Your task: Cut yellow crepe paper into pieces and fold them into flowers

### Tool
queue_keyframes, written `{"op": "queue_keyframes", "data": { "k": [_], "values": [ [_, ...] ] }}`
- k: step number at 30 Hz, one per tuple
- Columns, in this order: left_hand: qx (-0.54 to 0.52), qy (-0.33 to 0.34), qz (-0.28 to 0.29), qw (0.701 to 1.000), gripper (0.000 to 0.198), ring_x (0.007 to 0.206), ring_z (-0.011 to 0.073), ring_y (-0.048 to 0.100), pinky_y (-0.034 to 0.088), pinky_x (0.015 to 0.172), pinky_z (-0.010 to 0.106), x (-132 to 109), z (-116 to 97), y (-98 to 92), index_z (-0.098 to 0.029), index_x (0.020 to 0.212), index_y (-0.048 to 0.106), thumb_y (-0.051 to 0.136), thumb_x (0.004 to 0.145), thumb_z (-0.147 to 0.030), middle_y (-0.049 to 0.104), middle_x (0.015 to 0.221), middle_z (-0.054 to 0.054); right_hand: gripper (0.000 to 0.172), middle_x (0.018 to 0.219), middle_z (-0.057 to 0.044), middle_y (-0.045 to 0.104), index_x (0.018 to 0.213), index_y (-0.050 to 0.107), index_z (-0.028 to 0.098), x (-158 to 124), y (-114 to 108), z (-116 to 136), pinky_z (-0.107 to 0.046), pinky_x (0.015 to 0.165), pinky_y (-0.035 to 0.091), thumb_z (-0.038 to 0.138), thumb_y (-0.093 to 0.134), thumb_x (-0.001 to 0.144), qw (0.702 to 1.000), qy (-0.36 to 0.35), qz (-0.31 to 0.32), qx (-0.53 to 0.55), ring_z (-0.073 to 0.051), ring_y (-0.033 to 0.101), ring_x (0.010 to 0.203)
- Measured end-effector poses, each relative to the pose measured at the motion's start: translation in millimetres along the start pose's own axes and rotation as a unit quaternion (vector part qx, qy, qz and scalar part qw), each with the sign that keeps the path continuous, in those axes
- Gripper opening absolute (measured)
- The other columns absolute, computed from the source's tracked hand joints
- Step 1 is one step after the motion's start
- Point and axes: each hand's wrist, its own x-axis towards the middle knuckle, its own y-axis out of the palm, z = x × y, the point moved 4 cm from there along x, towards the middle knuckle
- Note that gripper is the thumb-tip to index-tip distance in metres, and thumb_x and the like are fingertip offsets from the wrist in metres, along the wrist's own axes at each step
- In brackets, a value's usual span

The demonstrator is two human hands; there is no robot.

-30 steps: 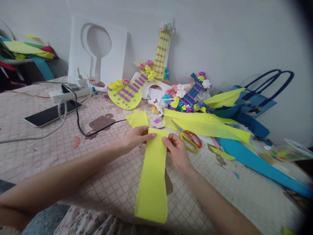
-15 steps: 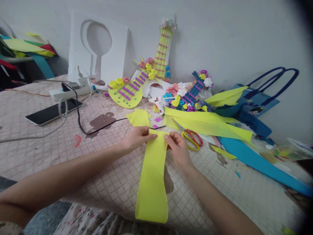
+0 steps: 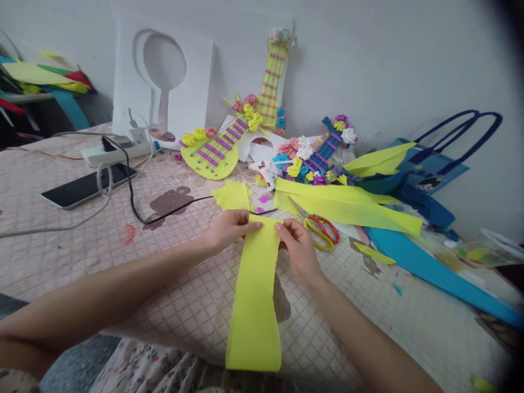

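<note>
Right hand [image 3: 301, 248] crept nearer top corner of long yellow crepe-like paper strip [image 3: 254, 295]; I saw left hand [image 3: 229, 232] pinching opposite corner, end spread between both pinches above pale quilted tablecloth [image 3: 196, 295].

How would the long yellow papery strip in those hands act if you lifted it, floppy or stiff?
The long yellow papery strip is probably floppy, since one long edge bends partway down. It looks light, too: the left hand and right hand only pinch its far end.
</note>
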Motion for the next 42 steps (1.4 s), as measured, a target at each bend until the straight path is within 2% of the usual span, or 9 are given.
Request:
{"op": "queue_keyframes", "data": {
  "k": [4,10,13,20,26,28,34,38,42],
  "values": [
    [-0.005,0.000,0.005,1.000,0.032,0.060,0.0107,0.055,0.037,0.050,0.021,0.7,1.0,0.1,-0.013,0.076,0.059,0.070,0.068,-0.043,0.062,0.070,0.002,0.021,0.065,0.002,0.053,0.070,0.055,0.023,0.2,0.6,-0.2,-0.027,0.052,0.045,0.041,0.063,0.077,1.000,0.002,0.002,0.001,-0.014,0.050,0.057],
    [0.012,0.006,-0.004,1.000,0.030,0.055,0.0082,0.053,0.036,0.048,0.019,0.3,0.3,-0.9,-0.013,0.073,0.058,0.069,0.070,-0.041,0.060,0.065,0.000,0.022,0.063,0.003,0.053,0.069,0.055,0.023,1.6,0.7,-1.5,-0.027,0.052,0.045,0.042,0.065,0.075,1.000,0.004,0.002,0.007,-0.013,0.050,0.056],
    [0.021,0.004,-0.007,1.000,0.031,0.058,0.0097,0.057,0.039,0.049,0.019,0.1,0.0,-1.6,-0.013,0.075,0.059,0.065,0.074,-0.044,0.061,0.067,0.001,0.022,0.063,0.003,0.052,0.070,0.055,0.023,3.2,-1.0,-3.7,-0.026,0.051,0.045,0.041,0.066,0.075,1.000,0.003,-0.004,0.012,-0.013,0.049,0.056],
    [0.012,-0.005,-0.019,1.000,0.034,0.053,0.0087,0.055,0.044,0.050,0.020,-0.5,-1.8,-3.2,-0.014,0.066,0.055,0.066,0.072,-0.045,0.058,0.061,-0.001,0.023,0.063,0.003,0.053,0.070,0.055,0.024,5.5,-3.7,-7.4,-0.026,0.050,0.044,0.043,0.066,0.074,1.000,0.006,-0.009,0.007,-0.013,0.048,0.055],
    [-0.010,-0.022,0.021,0.999,0.036,0.070,0.0156,0.063,0.048,0.059,0.025,0.0,-0.8,2.2,-0.013,0.084,0.060,0.069,0.070,-0.045,0.066,0.080,0.006,0.024,0.061,0.003,0.052,0.068,0.054,0.023,6.2,-2.6,-8.4,-0.025,0.048,0.042,0.043,0.067,0.073,1.000,0.012,-0.011,0.001,-0.013,0.047,0.054],
    [-0.015,-0.031,0.025,0.999,0.034,0.069,0.0150,0.063,0.047,0.057,0.024,1.2,1.6,3.1,-0.013,0.084,0.061,0.071,0.068,-0.041,0.067,0.080,0.006,0.024,0.061,0.004,0.052,0.068,0.054,0.024,6.7,-2.0,-10.2,-0.025,0.048,0.042,0.043,0.067,0.073,1.000,0.015,-0.009,0.002,-0.013,0.047,0.054],
    [-0.017,-0.043,0.012,0.999,0.022,0.051,0.0081,0.051,0.038,0.048,0.020,4.0,5.7,2.7,-0.015,0.067,0.056,0.069,0.071,-0.032,0.058,0.059,-0.001,0.023,0.062,0.004,0.053,0.069,0.055,0.023,7.4,-0.8,-13.1,-0.026,0.050,0.044,0.042,0.067,0.074,1.000,0.024,-0.001,0.017,-0.013,0.049,0.054],
    [0.004,-0.027,0.003,1.000,0.028,0.047,0.0063,0.046,0.034,0.045,0.019,3.7,5.3,2.0,-0.016,0.062,0.049,0.070,0.069,-0.033,0.051,0.053,-0.004,0.021,0.069,0.003,0.057,0.076,0.058,0.023,8.5,0.5,-7.1,-0.026,0.055,0.046,0.043,0.066,0.075,0.998,0.040,0.035,0.040,-0.013,0.053,0.060],
    [0.031,0.006,0.030,0.999,0.037,0.046,0.0053,0.042,0.033,0.044,0.018,3.3,7.1,5.1,-0.016,0.060,0.044,0.070,0.069,-0.041,0.044,0.052,-0.006,0.025,0.068,0.002,0.060,0.080,0.061,0.022,9.1,2.0,-3.7,-0.026,0.055,0.044,0.044,0.068,0.072,0.990,0.098,0.087,0.042,-0.013,0.055,0.059]
  ]
}}
